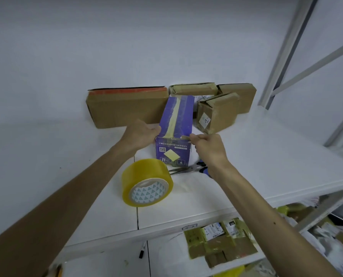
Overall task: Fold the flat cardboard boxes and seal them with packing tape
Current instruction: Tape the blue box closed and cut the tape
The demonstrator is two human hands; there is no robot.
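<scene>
One purple box [176,118] on white shelf [266,156], taped seam up. My left hand [140,134] grips its near-left corner; right hand [208,148] pinches tape end [185,137] at near-right corner. One yellow tape roll [146,182], one scissors [184,169] in front. Behind: one long brown carton [126,108], three smaller brown boxes [218,112].

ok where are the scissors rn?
Head view, centre: scissors lie on the white shelf, in front of the purple box, right of the tape roll, handles beneath the right hand.

1. Purple box [176,116]: printed cardboard, slight sheen.
2. Tape roll [144,172], at seven o'clock from it: glossy translucent plastic.
3. Long brown box [124,108], at eleven o'clock: matt cardboard.
4. Scissors [183,170] blades: shiny metal.
</scene>
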